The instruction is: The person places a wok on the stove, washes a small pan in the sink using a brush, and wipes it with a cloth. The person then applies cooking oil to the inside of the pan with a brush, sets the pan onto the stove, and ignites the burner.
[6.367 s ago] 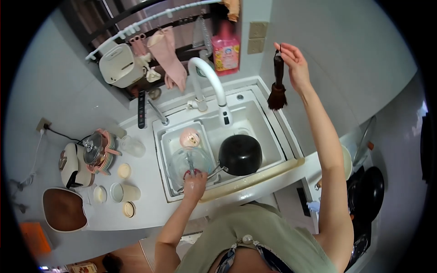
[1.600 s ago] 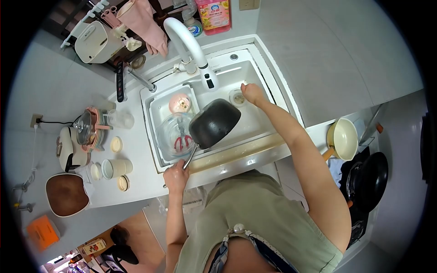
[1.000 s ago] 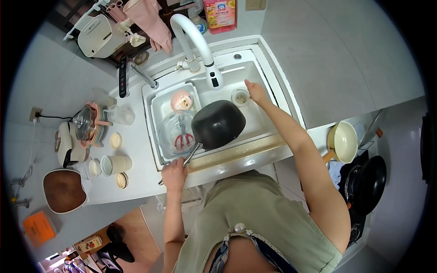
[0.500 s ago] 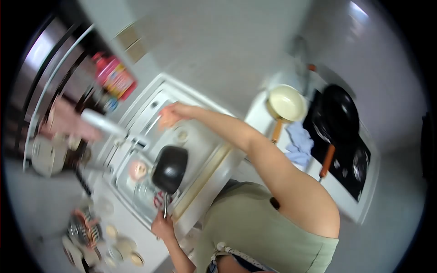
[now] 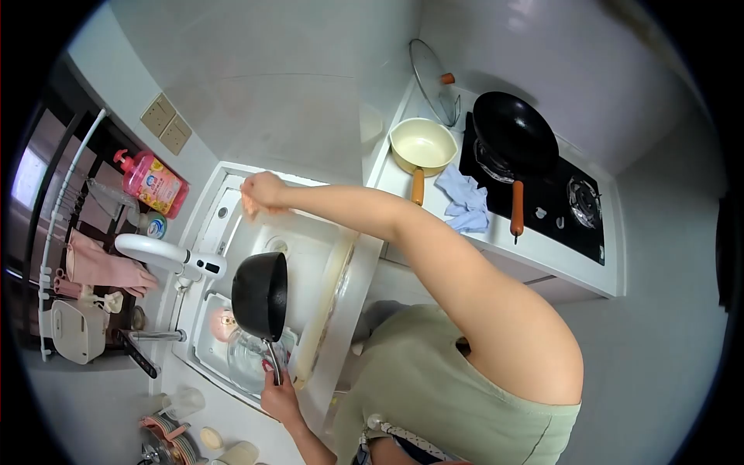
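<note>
My left hand [image 5: 280, 401] is closed round the metal handle of a black saucepan [image 5: 254, 294]. The pan is held tilted on its side over the sink [image 5: 225, 180], its rim facing right. At the sink's far corner my right hand [image 5: 264, 191] is closed on a peach-coloured cloth [image 5: 249, 208], part of which hangs below the fingers. Under the pan, a clear glass lid or bowl [image 5: 246, 364] and a pink round item [image 5: 223, 324] lie in a small basin. The white faucet [image 5: 159, 249] points over the sink beside the pan.
A pink soap bottle [image 5: 155, 184] and pink gloves [image 5: 105, 262] are behind the faucet. Right of the sink are a cream saucepan [image 5: 424, 146], a blue cloth [image 5: 463, 200], a glass lid [image 5: 431, 81] and a black wok [image 5: 513, 132] on the stove [image 5: 570, 221]. Dishes [image 5: 167, 442] stand at lower left.
The saucepan has turned in my left hand's grip, so its rim now faces right. My right hand has moved with the cloth toward the sink's corner. The view has shifted and sharpened.
</note>
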Tool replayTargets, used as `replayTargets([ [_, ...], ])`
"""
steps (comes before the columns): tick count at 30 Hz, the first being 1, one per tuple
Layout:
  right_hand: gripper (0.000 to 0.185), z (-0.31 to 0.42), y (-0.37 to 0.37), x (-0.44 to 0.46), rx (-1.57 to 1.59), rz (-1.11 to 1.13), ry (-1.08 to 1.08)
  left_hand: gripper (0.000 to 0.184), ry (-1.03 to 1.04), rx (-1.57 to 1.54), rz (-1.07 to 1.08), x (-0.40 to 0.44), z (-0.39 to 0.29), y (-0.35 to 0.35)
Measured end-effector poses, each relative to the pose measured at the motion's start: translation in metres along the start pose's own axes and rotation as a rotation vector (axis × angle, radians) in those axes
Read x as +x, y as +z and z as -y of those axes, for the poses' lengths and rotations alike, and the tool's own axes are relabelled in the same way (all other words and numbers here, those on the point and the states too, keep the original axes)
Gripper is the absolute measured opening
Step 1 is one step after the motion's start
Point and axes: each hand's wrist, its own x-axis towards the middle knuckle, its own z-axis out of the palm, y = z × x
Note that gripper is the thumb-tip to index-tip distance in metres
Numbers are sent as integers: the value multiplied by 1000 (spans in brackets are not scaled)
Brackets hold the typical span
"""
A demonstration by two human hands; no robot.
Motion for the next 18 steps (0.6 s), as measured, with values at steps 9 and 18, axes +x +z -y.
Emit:
replayTargets([
  [9,38,61,-99,-55,798,37,-125,23,-284,-754,488,7,-30,-30],
  [18,25,130,-121,-156,348,631,-289,22,-438,-1119,727,8,-68,-31],
])
